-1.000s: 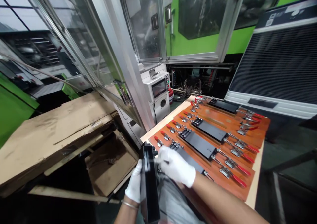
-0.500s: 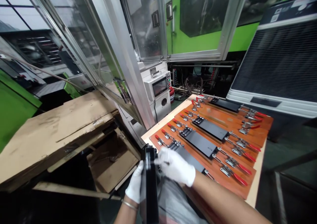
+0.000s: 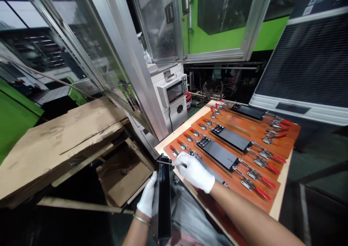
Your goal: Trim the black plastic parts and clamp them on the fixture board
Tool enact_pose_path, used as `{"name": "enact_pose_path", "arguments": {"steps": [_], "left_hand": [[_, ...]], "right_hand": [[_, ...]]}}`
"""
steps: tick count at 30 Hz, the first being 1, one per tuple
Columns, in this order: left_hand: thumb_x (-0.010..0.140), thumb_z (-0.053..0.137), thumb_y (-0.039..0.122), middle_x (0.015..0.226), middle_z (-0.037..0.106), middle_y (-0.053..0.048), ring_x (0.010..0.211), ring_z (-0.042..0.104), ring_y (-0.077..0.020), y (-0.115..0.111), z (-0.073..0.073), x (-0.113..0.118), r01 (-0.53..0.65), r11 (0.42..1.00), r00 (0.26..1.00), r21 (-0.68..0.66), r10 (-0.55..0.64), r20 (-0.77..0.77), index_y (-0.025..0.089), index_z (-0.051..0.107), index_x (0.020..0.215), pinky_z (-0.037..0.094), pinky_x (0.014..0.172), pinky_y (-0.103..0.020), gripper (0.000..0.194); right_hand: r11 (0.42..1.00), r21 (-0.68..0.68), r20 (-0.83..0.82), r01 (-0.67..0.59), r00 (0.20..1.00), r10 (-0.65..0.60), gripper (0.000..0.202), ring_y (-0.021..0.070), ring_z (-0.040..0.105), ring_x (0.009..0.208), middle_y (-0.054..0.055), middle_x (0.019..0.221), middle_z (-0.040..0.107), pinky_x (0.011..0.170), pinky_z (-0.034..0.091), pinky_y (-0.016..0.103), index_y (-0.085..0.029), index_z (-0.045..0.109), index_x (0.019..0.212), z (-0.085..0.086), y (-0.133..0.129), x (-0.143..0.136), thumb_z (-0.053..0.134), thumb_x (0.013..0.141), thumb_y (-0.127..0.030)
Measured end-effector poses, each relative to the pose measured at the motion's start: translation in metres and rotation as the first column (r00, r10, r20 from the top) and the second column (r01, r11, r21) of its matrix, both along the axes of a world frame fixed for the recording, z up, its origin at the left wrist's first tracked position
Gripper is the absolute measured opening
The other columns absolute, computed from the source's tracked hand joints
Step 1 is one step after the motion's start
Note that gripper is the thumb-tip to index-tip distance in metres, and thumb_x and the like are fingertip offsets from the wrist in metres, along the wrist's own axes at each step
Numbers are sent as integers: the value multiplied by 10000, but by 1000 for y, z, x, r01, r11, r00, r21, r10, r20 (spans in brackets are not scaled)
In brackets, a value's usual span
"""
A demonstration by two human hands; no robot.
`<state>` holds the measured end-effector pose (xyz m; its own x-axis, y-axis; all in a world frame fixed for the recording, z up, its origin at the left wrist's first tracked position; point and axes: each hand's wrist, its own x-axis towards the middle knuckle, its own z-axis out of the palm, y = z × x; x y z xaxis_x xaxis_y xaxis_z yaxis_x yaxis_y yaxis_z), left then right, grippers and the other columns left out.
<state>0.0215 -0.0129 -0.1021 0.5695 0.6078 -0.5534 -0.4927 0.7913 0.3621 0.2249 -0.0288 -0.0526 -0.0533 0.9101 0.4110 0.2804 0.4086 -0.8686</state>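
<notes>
My left hand (image 3: 147,197), in a white glove, grips the left side of a long black part (image 3: 164,202) that stands on edge. My right hand (image 3: 194,171), also gloved, pinches a thin metal tool (image 3: 165,162) that lies across the top end of the black part. Right of my hands is a reddish-brown board (image 3: 233,130) with flat black parts (image 3: 219,153) between toggle clamps with red handles (image 3: 262,192). My right hand and forearm hide some of the nearest flat part.
Cardboard sheets (image 3: 54,133) cover a surface at the left, with an open carton (image 3: 125,177) below. A metal-framed door (image 3: 130,57) and a white machine with a screen (image 3: 174,91) stand ahead. A large cooler (image 3: 307,64) is at the back right.
My right hand has moved slightly up from the side of the black part, and the thin tool now shows clearly across its top end. The view has shifted a little.
</notes>
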Motion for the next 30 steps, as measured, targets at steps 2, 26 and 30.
{"name": "enact_pose_path", "arguments": {"steps": [2, 26, 30], "left_hand": [[836, 649, 457, 503, 590, 0, 392, 557, -137, 0, 7, 3, -21, 1000, 1000, 9, 21, -22, 120, 678, 927, 460, 436, -236, 350], [928, 480, 481, 501, 649, -25, 432, 629, -179, 18, 75, 10, -380, 912, 867, 157, 410, -282, 97, 707, 972, 558, 548, -286, 448], [916, 487, 509, 493, 643, -13, 405, 608, -164, 16, 78, 10, -353, 927, 900, 124, 373, -225, 138, 698, 810, 570, 592, -295, 439]], "right_hand": [[1000, 1, -3, -26, 1000, 26, 257, 140, 596, 718, 14, 759, 606, 696, 490, 267, -185, 663, 741, -2, -1, -2, 488, 727, 2], [999, 26, -214, 29, 977, -23, 226, 123, 602, 695, 10, 784, 608, 644, 498, 241, -219, 636, 783, -12, -77, -56, 492, 760, -46], [995, 53, -147, -83, 985, 90, 239, 118, 603, 660, 6, 743, 618, 600, 485, 225, -212, 642, 738, -10, -80, -56, 491, 736, -27]]}}
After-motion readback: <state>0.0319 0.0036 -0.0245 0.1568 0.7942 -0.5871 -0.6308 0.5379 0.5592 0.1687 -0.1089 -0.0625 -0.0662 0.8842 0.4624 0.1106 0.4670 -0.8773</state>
